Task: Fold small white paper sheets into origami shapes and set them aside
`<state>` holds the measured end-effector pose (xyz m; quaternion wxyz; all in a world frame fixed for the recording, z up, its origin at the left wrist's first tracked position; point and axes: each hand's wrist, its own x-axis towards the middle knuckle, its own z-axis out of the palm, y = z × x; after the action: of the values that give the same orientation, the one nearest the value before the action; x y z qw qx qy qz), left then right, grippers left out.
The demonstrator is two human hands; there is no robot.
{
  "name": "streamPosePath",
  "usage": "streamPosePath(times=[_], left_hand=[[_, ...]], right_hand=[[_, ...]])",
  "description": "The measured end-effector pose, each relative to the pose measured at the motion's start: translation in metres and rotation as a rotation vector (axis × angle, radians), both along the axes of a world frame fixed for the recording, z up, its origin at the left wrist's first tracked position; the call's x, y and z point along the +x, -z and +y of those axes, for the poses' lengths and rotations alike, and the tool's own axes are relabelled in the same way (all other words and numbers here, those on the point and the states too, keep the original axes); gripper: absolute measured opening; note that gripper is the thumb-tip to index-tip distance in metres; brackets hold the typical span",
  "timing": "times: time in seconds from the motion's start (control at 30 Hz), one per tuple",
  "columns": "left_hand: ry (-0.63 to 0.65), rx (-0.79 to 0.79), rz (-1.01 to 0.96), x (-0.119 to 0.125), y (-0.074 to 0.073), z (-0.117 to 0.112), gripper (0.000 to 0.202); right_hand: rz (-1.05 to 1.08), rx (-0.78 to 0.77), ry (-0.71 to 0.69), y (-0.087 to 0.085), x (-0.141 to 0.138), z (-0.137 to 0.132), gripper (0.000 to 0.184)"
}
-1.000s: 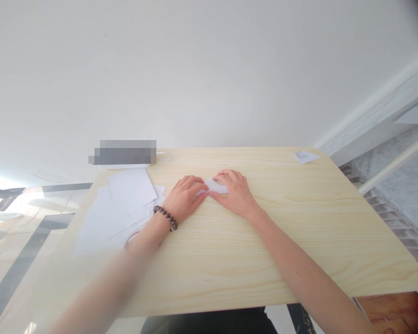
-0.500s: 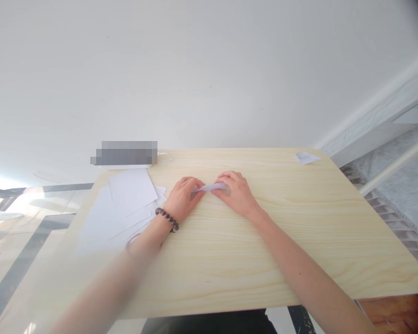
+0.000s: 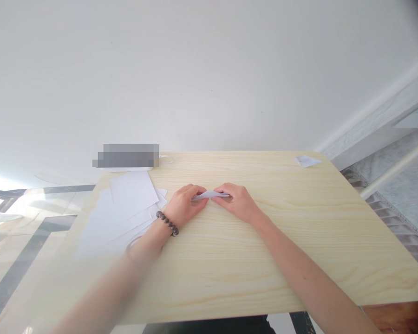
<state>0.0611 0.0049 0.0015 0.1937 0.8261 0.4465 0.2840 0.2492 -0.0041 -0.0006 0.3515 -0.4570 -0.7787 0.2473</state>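
Two inward-angled hands (image 3: 185, 204) (image 3: 239, 202) pinching-close on paper (image 3: 211, 194)

My table (image 3: 320, 250): pale wood grain, rounded far-right corner | by my left arm: overlapping white sheets (image 3: 134, 189) | far left: pixelated object (image 3: 128, 158) | far right: creased white paper (image 3: 307, 161)

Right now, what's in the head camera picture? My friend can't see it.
The left hand and right hand pinch a small white paper over a pale table. Loose sheets lie to the left; another piece lies near the table's far right corner.
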Motion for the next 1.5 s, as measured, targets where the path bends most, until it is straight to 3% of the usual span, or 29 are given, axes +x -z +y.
streamPosePath(times=[0.33,0.53,0.73,1.23,1.5], left_hand=[[-0.130,-0.177,-0.073,-0.001,-0.004,0.000,0.018],[0.010,-0.341,-0.102,-0.007,-0.009,0.003,0.027],[0.083,-0.394,-0.116,-0.013,-0.008,0.004,0.031],[-0.155,-0.207,-0.161,-0.009,-0.003,0.007,0.021],[-0.030,0.120,-0.134,-0.007,-0.001,0.010,0.018]], right_hand=[[0.049,-0.139,0.070,-0.003,0.007,0.007,0.012],[0.080,-0.228,0.080,-0.003,0.015,0.010,0.017],[0.086,-0.234,0.097,-0.005,0.017,0.010,0.023],[0.070,-0.251,0.081,-0.004,0.021,0.011,0.024],[0.114,-0.263,0.083,-0.004,0.012,0.005,0.024]])
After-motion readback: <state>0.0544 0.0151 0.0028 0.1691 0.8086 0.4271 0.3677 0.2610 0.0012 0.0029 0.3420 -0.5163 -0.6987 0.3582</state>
